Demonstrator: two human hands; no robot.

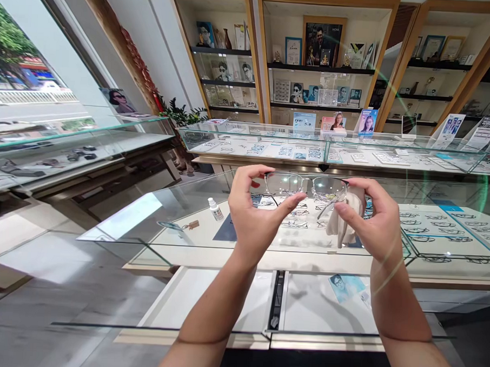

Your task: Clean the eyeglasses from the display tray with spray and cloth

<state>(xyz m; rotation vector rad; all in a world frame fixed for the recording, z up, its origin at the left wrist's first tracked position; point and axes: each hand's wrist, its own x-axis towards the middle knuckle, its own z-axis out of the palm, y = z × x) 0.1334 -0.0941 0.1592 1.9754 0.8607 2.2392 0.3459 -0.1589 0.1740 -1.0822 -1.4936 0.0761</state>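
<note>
A pair of thin-framed eyeglasses (329, 188) is held up above the glass counter, lenses facing away from me. My left hand (255, 208) grips the frame's left end between its fingers, with the thumb stretched under the left lens. At the right end, my right hand (371, 216) pinches the frame and also holds a pale beige cloth (340, 225), which hangs below its fingers. One temple arm slants down beside the cloth. Left of my left hand, a small white spray bottle (215, 210) stands on the counter.
The glass display counter (201, 246) spans the front, with rows of glasses on the right. A brown tag (191, 224) lies near the bottle. More glass cases (255, 131) stand behind, and another case is at the left. Open drawers (215, 296) show below.
</note>
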